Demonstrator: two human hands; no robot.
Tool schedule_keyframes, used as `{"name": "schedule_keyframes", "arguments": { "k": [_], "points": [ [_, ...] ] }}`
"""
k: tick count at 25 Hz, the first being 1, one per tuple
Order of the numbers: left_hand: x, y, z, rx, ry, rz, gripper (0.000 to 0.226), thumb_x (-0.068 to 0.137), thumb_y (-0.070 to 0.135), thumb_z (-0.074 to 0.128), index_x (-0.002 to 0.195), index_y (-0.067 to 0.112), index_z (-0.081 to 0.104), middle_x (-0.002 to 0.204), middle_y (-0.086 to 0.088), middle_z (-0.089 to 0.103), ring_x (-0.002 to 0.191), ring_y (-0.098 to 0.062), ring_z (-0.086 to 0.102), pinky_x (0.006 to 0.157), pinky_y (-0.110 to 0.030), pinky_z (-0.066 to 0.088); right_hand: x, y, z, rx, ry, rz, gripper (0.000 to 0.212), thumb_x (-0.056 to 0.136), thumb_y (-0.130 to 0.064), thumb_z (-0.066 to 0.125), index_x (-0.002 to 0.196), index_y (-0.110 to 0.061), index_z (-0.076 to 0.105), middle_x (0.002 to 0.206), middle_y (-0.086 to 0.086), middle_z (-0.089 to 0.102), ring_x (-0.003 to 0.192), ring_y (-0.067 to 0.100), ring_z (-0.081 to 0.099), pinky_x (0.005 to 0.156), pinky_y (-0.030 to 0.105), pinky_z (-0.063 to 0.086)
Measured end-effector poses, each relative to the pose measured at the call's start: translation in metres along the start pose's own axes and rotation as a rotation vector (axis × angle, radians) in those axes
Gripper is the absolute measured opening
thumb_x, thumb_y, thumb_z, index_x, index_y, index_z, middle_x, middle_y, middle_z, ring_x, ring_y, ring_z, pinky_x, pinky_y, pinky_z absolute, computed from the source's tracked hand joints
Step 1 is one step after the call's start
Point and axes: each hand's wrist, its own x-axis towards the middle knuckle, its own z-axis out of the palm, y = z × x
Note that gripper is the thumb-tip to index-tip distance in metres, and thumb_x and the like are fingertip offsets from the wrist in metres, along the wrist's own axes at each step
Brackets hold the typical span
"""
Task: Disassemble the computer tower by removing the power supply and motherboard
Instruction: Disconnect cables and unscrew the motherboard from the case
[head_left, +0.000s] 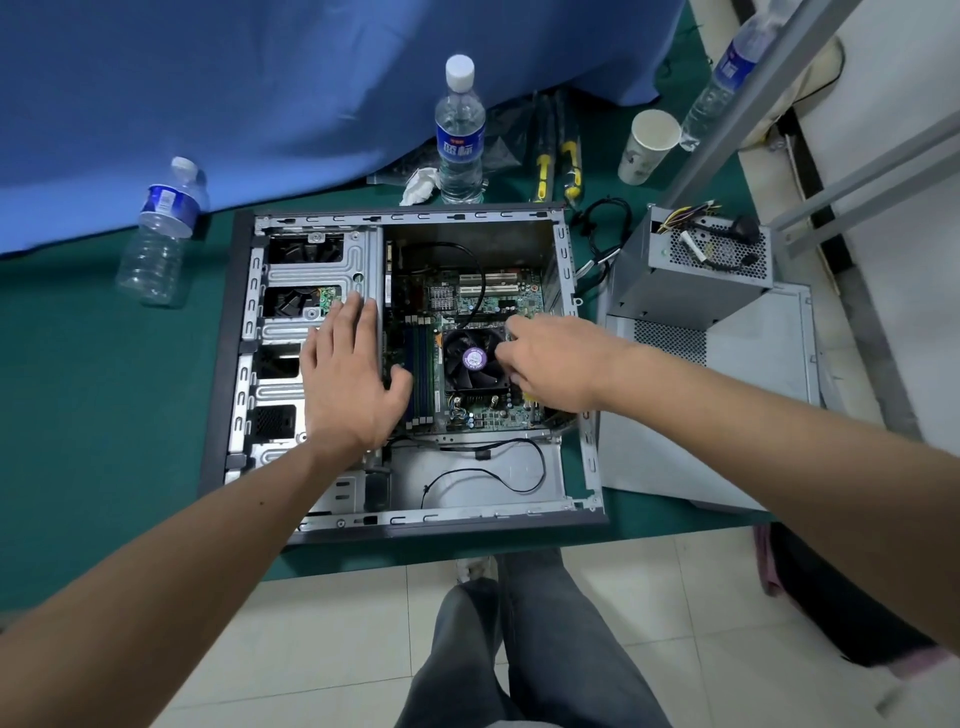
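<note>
With the grey metal power supply box (691, 270) already out on the bench right of the open grey tower case (582, 452), motherboard removal is in hand: the left hand (345, 374) rests flat and open on the drive cage, the right hand (550, 358) has fingers curled at the black cooler fan (475, 364), grip unclear, and the green motherboard (467, 353) must next be freed and lifted out.

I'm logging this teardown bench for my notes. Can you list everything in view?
computer case: one, grey, open on green table
motherboard: one, green, inside case
CPU fan: one, black, on motherboard
power supply: one, grey, out, right of case
side panel: one, grey, under power supply
water bottles: three, clear
paper cup: one, white
screwdrivers: two, yellow-black
blue cloth: one, behind
left hand: on drive cage
right hand: at fan
</note>
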Motion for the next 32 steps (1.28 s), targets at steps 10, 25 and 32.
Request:
{"name": "schedule_keyframes", "arguments": {
  "k": [10, 25, 32],
  "points": [
    [-0.0004, 0.0008, -0.0012, -0.009, 0.013, 0.002, 0.079, 0.082, 0.044, 0.04, 0.152, 0.01, 0.028, 0.161, -0.009, 0.022, 0.148, -0.025, 0.015, 0.12, -0.047, 0.012, 0.0002, 0.0025, -0.0019, 0.029, 0.021, -0.052, 0.021, 0.093, -0.023, 0.056, 0.114, -0.018, 0.056, 0.101, 0.001, 0.037, 0.093, 0.02, 0.036, 0.078, 0.039, 0.046],
    [-0.0004, 0.0008, -0.0017, -0.012, 0.017, 0.001, 0.079, 0.081, 0.045, 0.038, 0.151, 0.01, 0.028, 0.16, -0.009, 0.022, 0.148, -0.026, 0.016, 0.12, -0.047, 0.012, 0.005, 0.0015, 0.0003, 0.027, -0.011, 0.019, 0.025, 0.1, -0.028, 0.048, 0.121, -0.013, 0.052, 0.11, 0.01, 0.043, 0.093, 0.027, 0.05, 0.074, 0.038, 0.046],
    [-0.0003, 0.0004, -0.0005, -0.005, 0.02, 0.001, 0.078, 0.082, 0.044, 0.04, 0.151, 0.01, 0.029, 0.16, -0.008, 0.023, 0.148, -0.025, 0.016, 0.12, -0.046, 0.013, 0.0016, 0.0028, 0.0026, -0.047, 0.004, 0.061, 0.03, 0.1, -0.027, 0.049, 0.126, -0.011, 0.049, 0.112, 0.011, 0.044, 0.098, 0.031, 0.054, 0.072, 0.039, 0.048]
  ]
}}
